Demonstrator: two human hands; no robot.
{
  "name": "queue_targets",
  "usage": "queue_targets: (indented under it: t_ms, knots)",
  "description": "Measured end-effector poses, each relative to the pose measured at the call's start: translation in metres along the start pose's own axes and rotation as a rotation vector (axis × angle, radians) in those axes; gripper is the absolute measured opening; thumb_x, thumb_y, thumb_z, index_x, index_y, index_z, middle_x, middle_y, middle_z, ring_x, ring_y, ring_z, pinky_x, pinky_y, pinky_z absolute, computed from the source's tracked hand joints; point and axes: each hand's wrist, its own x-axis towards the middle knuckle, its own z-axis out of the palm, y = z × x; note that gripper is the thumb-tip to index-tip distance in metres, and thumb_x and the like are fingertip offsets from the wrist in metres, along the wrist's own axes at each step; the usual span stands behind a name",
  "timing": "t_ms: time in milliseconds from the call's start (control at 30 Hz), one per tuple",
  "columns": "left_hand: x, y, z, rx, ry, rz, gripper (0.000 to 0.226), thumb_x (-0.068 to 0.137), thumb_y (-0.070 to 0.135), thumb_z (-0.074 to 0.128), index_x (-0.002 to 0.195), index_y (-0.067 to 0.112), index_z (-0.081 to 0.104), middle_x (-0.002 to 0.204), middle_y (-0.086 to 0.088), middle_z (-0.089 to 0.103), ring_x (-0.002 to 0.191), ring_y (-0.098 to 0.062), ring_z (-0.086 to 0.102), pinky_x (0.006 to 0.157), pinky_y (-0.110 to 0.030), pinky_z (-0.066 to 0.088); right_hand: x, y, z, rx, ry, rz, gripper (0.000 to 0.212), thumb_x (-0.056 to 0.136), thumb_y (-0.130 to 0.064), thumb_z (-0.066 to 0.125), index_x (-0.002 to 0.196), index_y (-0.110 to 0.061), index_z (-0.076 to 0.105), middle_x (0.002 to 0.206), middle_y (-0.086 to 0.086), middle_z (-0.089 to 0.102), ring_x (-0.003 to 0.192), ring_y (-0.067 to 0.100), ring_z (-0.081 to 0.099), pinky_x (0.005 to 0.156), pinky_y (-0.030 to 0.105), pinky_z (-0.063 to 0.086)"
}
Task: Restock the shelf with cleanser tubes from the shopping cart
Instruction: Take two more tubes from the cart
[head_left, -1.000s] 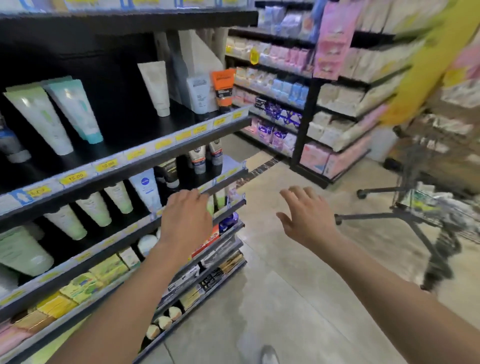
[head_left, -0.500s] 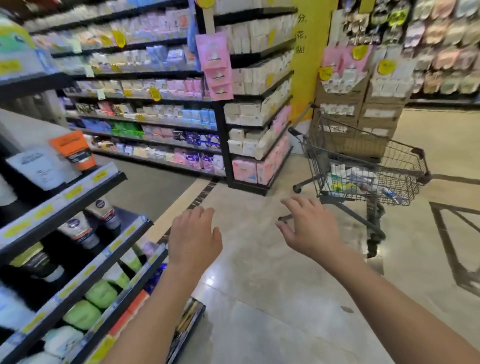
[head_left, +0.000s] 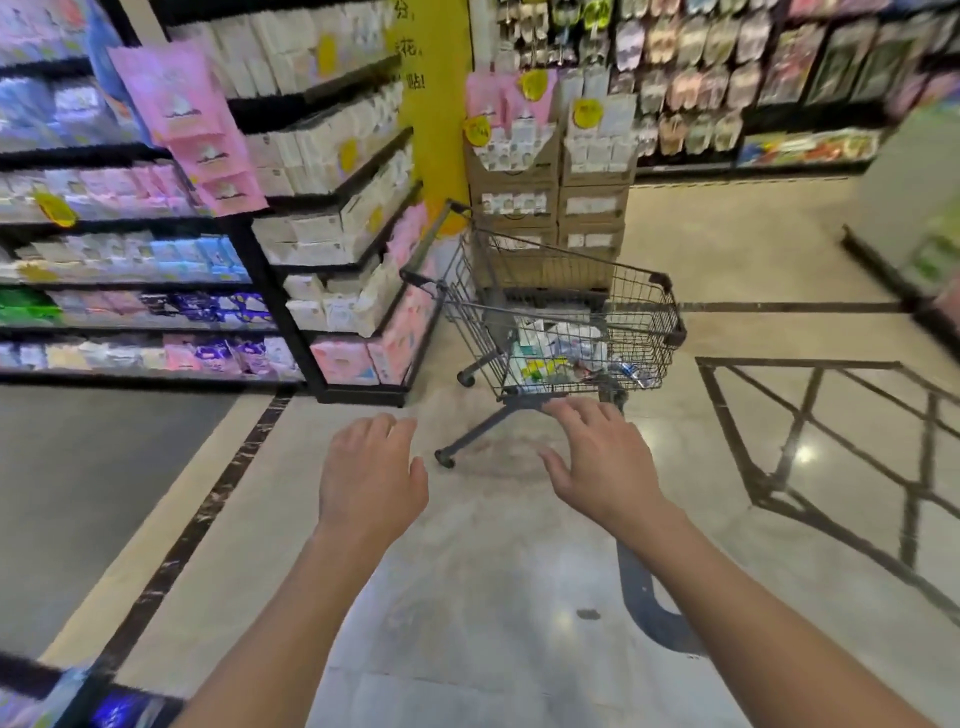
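A wire shopping cart (head_left: 566, 317) stood on the pale tiled floor (head_left: 498, 597), beside a dark shelving unit (head_left: 343, 249) stacked with white and pink packs and in front of cardboard display boxes (head_left: 550, 182). In its basket lay a jumble of white, teal and yellow packages, the cleanser tubes (head_left: 550, 353), too blurred to tell apart singly. Both hands were held out, palms down, well short of the cart. The left hand (head_left: 371, 478) had loosely relaxed fingers and held nothing. The right hand (head_left: 602, 462) had its fingers spread, also holding nothing.
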Motion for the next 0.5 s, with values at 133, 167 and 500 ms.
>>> queue_targets:
  t_ms: [133, 167, 500]
  knots:
    - [0.063, 0.014, 0.036, -0.031, -0.023, 0.067, 0.032, 0.072, 0.025, 0.075, 0.101, 0.012, 0.072, 0.091, -0.005, 0.069, 0.085, -0.031, 0.066, 0.077, -0.04, 0.053, 0.04, 0.033, 0.016, -0.001, -0.009, 0.079, 0.051, 0.088, -0.042, 0.058, 0.136, -0.026, 0.05, 0.133, -0.002, 0.055, 0.118, 0.028, 0.052, 0.09, 0.044, 0.051]
    - [0.08, 0.016, 0.045, -0.045, -0.024, 0.079, 0.032, 0.072, 0.025, 0.074, 0.1, 0.012, 0.072, 0.091, -0.005, 0.069, 0.086, -0.031, 0.066, 0.077, -0.04, 0.053, 0.052, 0.04, 0.02, -0.006, -0.004, 0.098, 0.05, 0.089, -0.041, 0.059, 0.136, -0.026, 0.05, 0.132, -0.001, 0.055, 0.118, 0.028, 0.052, 0.09, 0.044, 0.051]
    - [0.266, 0.016, 0.121, -0.194, -0.06, 0.206, 0.035, 0.079, 0.027, 0.067, 0.112, 0.014, 0.067, 0.103, -0.004, 0.068, 0.1, -0.028, 0.062, 0.089, -0.042, 0.049, 0.196, 0.097, 0.052, -0.075, 0.0, 0.275, 0.049, 0.091, -0.039, 0.059, 0.137, -0.025, 0.049, 0.134, -0.001, 0.054, 0.121, 0.025, 0.051, 0.091, 0.041, 0.05]
